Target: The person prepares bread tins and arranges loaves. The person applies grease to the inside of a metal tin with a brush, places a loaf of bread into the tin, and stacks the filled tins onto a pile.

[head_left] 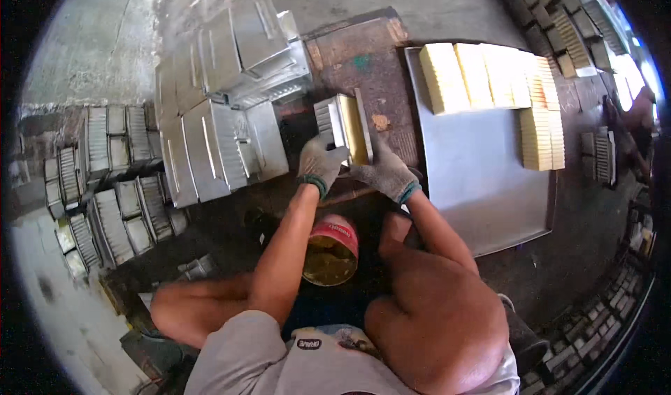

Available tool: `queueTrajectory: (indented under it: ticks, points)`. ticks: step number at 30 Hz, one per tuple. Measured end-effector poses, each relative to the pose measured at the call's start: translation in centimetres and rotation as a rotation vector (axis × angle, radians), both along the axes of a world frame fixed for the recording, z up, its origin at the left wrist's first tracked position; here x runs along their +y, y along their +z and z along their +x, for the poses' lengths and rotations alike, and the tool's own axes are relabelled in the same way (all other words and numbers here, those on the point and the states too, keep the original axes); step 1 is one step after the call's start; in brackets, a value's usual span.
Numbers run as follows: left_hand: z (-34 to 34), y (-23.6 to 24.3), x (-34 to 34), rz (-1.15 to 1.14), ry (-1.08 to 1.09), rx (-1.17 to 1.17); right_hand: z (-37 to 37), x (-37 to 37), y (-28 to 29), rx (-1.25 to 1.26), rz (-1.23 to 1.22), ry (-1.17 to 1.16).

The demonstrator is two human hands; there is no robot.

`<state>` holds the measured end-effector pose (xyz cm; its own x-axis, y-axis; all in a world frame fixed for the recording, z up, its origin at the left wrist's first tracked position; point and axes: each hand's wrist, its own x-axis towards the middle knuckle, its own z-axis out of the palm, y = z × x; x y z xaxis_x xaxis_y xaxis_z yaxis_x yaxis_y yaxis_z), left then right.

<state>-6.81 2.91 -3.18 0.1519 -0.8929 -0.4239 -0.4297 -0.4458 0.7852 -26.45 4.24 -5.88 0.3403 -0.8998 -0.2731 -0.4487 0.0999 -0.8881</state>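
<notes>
1. In the head view, the left hand (321,163) and right hand (388,173), both gloved, are pinching a ribbed metal tin (327,120) from its 7 and 5 o'clock corners; the tin is sitting just toward 12 o'clock from the centre, over the table (360,40). Each grip is closing around the metal, though the fingertips underneath are hiding.
2. Gloves could be slipping if the tin is greasy; whether it is, I cannot tell.
3. The bucket (340,231) is standing open at 6 o'clock, below the hands, so a dropped tin could be landing in it.
4. Stacked tins (231,60) are leaning at 10 o'clock; a swinging left elbow could be toppling them.
5. Yellow blocks (482,74) are lining the tray (475,178) at 2 o'clock; a careless right-hand bump could be denting them.
</notes>
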Motion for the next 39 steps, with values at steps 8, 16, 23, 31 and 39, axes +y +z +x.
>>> queueTrajectory:
  ticks: [8,16,23,31,39]
  points:
    - [2.1,4.2,1.8,0.035,0.092,0.709,-8.6,-1.5,0.3,-0.609,0.700,-0.254]
    - [1.1,-0.9,-4.0,-0.233,-0.281,-0.022,-2.5,-2.1,8.8,-0.685,0.124,-0.420]
    - [-2.6,-9.9,-8.6,-0.126,0.171,0.789,-3.2,1.4,-1.4,-0.013,-0.352,-0.367]
    - [-4.3,-6.2,-9.6,-0.063,0.158,0.990,-3.6,0.7,2.2,-0.272,-0.052,-0.576]
    - [-1.4,-4.6,-4.4,0.048,0.129,1.070,-13.6,7.8,1.4,-0.773,0.109,-0.850]
